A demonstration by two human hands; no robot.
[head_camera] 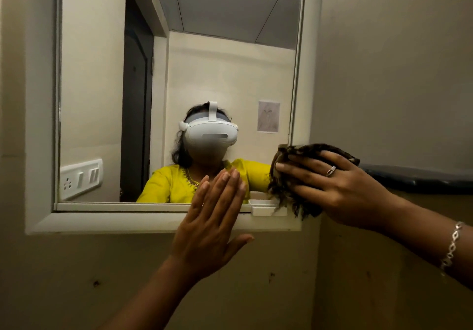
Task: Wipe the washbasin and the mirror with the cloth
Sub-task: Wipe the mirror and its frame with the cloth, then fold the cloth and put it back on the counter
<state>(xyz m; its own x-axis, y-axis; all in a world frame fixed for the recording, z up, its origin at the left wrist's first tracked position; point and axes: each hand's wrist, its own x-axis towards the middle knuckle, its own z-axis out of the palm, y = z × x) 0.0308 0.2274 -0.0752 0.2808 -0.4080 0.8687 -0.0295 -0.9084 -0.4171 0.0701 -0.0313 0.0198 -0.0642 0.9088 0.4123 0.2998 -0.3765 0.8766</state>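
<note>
Cloth (294,176): dark, bunched; we are pressing it against the mirror's (204,60) lower right corner, over the frame (102,221).
Right hand (340,189): we are clamping it on the cloth, fingers spread across it; ring and bracelet (451,245) showing.
Left hand (212,224): we are holding it flat, fingers together and thumb out, against the frame's bottom edge, gripping nothing.
Tray (263,210): small, white, sitting on the frame between both hands.
Washbasin: we are not seeing it.
</note>
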